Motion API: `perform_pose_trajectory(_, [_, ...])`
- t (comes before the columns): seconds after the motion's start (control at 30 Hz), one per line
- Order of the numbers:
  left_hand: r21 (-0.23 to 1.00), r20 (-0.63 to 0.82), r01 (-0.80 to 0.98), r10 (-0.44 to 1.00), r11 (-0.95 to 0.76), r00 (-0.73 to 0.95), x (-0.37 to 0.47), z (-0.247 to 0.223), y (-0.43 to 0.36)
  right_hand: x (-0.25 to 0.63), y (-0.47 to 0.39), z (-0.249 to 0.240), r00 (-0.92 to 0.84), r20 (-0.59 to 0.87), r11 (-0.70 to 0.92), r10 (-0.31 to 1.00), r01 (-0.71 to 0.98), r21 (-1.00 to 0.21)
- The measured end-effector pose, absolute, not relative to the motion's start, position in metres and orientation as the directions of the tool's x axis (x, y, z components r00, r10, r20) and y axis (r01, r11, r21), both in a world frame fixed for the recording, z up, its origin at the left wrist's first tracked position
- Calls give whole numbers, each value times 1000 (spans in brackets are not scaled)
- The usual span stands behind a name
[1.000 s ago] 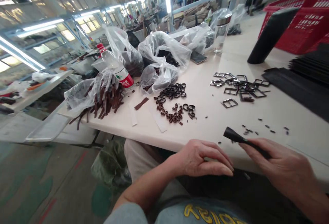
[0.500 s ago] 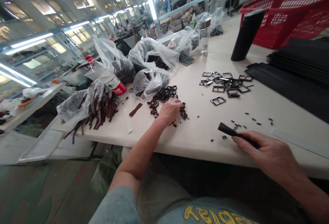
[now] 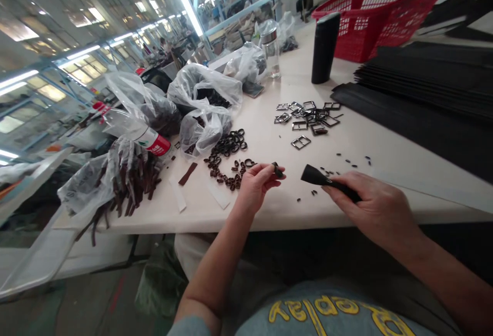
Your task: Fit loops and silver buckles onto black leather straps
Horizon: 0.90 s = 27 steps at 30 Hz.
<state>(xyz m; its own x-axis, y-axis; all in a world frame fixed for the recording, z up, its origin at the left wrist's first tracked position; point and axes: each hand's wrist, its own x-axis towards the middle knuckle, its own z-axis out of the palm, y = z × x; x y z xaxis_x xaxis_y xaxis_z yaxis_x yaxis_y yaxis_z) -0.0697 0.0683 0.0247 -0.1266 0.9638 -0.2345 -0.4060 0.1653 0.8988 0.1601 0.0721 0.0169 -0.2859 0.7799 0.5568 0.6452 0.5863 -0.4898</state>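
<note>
My left hand (image 3: 259,184) pinches a small black loop (image 3: 277,169) between thumb and fingertips, raised over the table's front part. My right hand (image 3: 372,202) is closed around a folded black strap (image 3: 314,175), its flat, wider end pointing left towards the loop. The two pieces are apart. Left of my left hand lies a scattered pile of dark loops, black ones (image 3: 227,143) behind and brown ones (image 3: 227,178) in front. Metal buckles (image 3: 300,142) lie in a heap beyond my hands. Several tiny black pieces (image 3: 347,161) are strewn near my right hand.
Plastic bags (image 3: 208,89), a bottle with a red label (image 3: 156,143) and bundled brown strips (image 3: 129,182) stand left. A glass jar (image 3: 271,53), a black cylinder (image 3: 324,51) and a red basket (image 3: 354,43) are behind. Black sheets (image 3: 423,74) are stacked right.
My left hand has left the loop pile and moved right, now with a black loop in its fingers. The strap in my right hand is turned slightly, its wide end showing. The view has shifted right.
</note>
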Motion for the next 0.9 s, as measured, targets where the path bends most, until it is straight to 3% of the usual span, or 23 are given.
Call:
perform_pose_trajectory(0.27, [850, -295, -492, 944, 187, -150, -33, 21, 51, 148, 65, 20, -362, 635, 653, 683, 692, -308])
perform_pose_trajectory(0.37, [843, -304, -498, 944, 205, -125, -34, 19, 52, 149, 61, 20, -402, 599, 688, 692, 617, -381])
perform_pose_trajectory(0.6, [780, -359, -506, 926, 368, 121, -39, 15, 48, 155, 55, 23, -469, 469, 655, 748, 410, -635])
perform_pose_trajectory(0.8, [702, -400, -504, 864, 503, 304, -36, 26, 46, 156, 52, 23, -493, 488, 669, 720, 307, -677])
perform_pose_trajectory(0.9, [720, -398, -530, 893, 447, 213, -28, 26, 45, 155, 51, 23, -448, 500, 660, 741, 351, -664])
